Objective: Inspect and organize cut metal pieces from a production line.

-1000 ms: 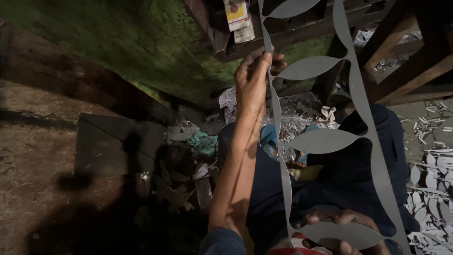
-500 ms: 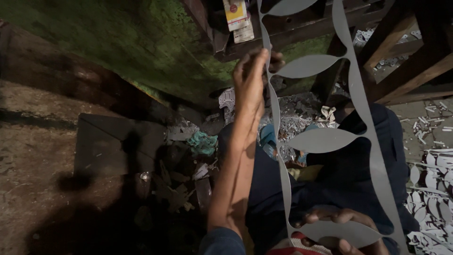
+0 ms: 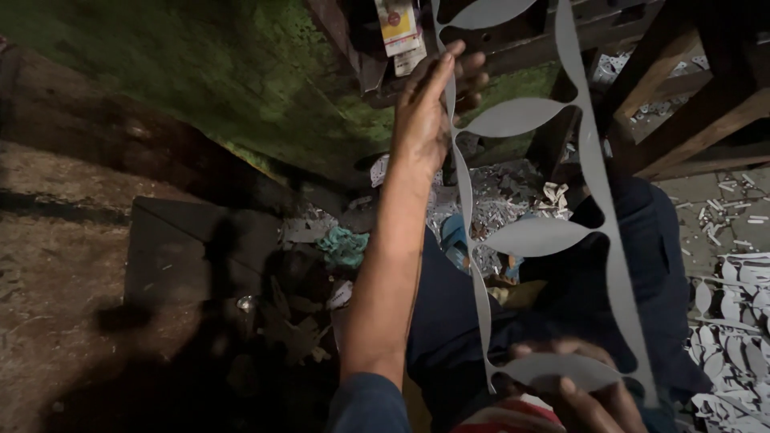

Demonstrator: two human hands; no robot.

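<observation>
My left hand [image 3: 421, 112] reaches up and away, fingers pinched on the left edge of a long grey punched strip [image 3: 533, 236]. The strip has two thin side bands joined by leaf-shaped bridges, with large cut-out holes between them. It runs from the top of the view down to my lap. My right hand [image 3: 577, 401] holds its lower end at the bottom, thumb over the lowest leaf-shaped bridge. My dark blue trouser legs [image 3: 449, 321] lie under the strip.
A dark wooden frame [image 3: 698, 104] stands at the upper right. Pale cut-out scraps [image 3: 738, 321] litter the ground on the right and behind the strip. A mossy green wall [image 3: 200, 72], a dark slab [image 3: 176, 248] and a teal cloth [image 3: 346, 244] lie to the left.
My left hand has slid slightly higher along the strip's edge. My right hand and the strip's lower end stay put.
</observation>
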